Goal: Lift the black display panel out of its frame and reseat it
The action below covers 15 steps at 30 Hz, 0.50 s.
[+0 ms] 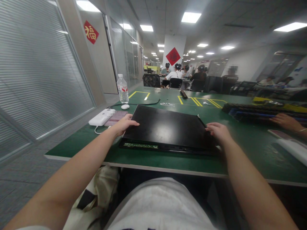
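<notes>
A flat black screen panel (165,124) lies before me, slightly raised over a black frame (187,149). A strip of green circuit board (140,146) shows along the near side. My left hand (124,124) is closed on the panel's left edge, its thumb on top and the other fingers mostly hidden below. At the right edge, my right hand (218,131) pinches the panel's rim with bent fingers.
On the green table (79,140) stand a water bottle (123,89), a white power bank (102,117), a phone (116,118) and a small white case (125,107). Rightward are dark strips (254,111) and another person's hand (286,121). A dark comb-like part (184,94) lies farther back.
</notes>
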{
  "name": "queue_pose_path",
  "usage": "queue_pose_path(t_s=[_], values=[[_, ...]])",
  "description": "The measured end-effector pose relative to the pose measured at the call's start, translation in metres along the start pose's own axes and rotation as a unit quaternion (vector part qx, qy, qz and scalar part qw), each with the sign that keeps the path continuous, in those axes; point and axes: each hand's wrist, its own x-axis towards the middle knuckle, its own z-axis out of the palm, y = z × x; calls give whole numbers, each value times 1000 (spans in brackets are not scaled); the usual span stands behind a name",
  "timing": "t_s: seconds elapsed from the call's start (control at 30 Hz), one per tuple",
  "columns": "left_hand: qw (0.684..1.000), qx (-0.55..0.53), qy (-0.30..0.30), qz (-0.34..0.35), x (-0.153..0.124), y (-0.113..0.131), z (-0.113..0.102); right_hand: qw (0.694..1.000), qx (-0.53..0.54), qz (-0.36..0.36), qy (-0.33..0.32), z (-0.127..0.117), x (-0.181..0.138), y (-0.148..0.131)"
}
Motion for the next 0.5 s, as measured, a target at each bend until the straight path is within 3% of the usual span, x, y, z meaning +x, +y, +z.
queue_pose_path(t_s=[0.5], values=[[1000,0,3,0,0,0,0,998,-64,-25,-5,-1,-3,-1]])
